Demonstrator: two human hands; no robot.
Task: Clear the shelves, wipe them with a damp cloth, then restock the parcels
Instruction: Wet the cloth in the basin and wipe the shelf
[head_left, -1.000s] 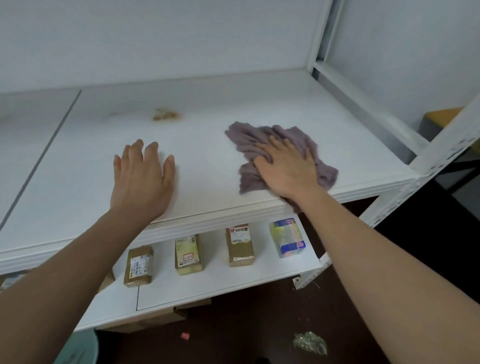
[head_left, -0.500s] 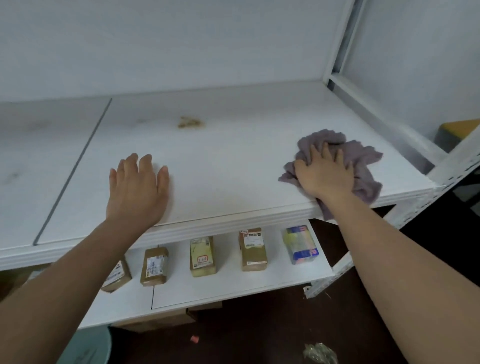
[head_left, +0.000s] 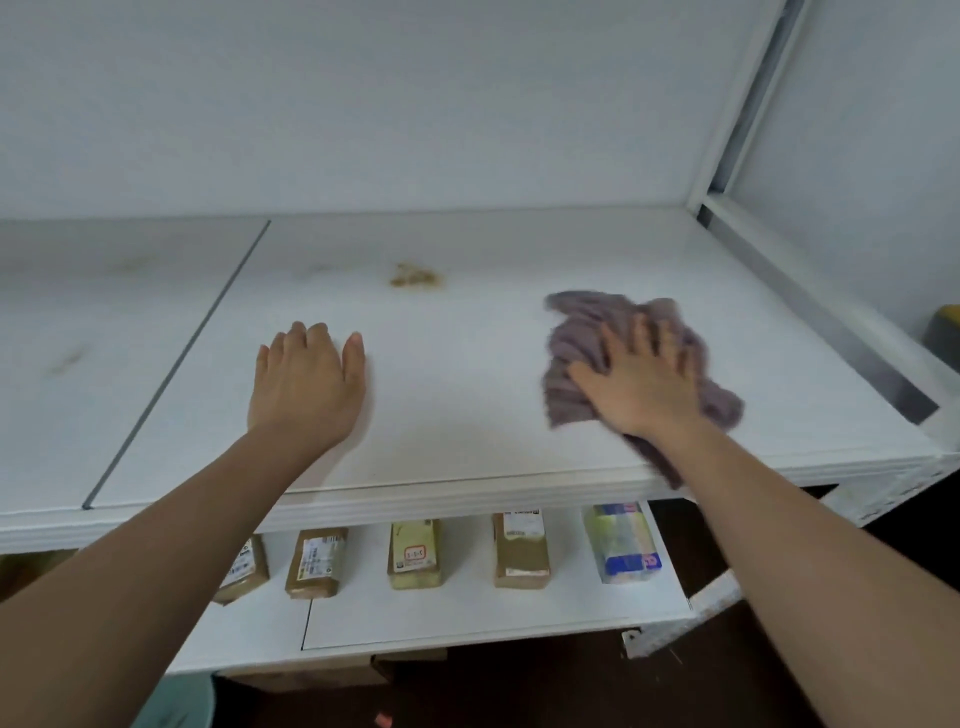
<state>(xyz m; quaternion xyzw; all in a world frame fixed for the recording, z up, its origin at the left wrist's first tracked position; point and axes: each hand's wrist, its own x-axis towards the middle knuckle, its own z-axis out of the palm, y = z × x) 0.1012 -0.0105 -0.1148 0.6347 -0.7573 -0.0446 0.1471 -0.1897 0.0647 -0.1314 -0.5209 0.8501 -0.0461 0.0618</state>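
Note:
A bare white shelf (head_left: 467, 364) fills the middle of the head view. My right hand (head_left: 641, 382) presses flat, fingers spread, on a crumpled mauve cloth (head_left: 576, 332) near the shelf's right front; one end of the cloth hangs over the front edge. My left hand (head_left: 306, 387) rests flat on the shelf to the left, palm down, holding nothing. A brown stain (head_left: 415, 275) marks the shelf behind and between the hands. On the lower shelf (head_left: 467, 618) stand several parcels in a row, among them a brown parcel (head_left: 521, 548) and a blue and yellow pack (head_left: 623, 543).
A white upright post (head_left: 737, 104) and a side rail (head_left: 810, 301) bound the shelf on the right. A dark seam (head_left: 176, 364) splits the shelf board at the left. Fainter smudges (head_left: 67, 358) lie left of the seam. The dark floor (head_left: 519, 691) shows below.
My right hand has slid the cloth from the shelf's right front edge back toward the left and a little farther in. My left hand has stayed flat in the same place.

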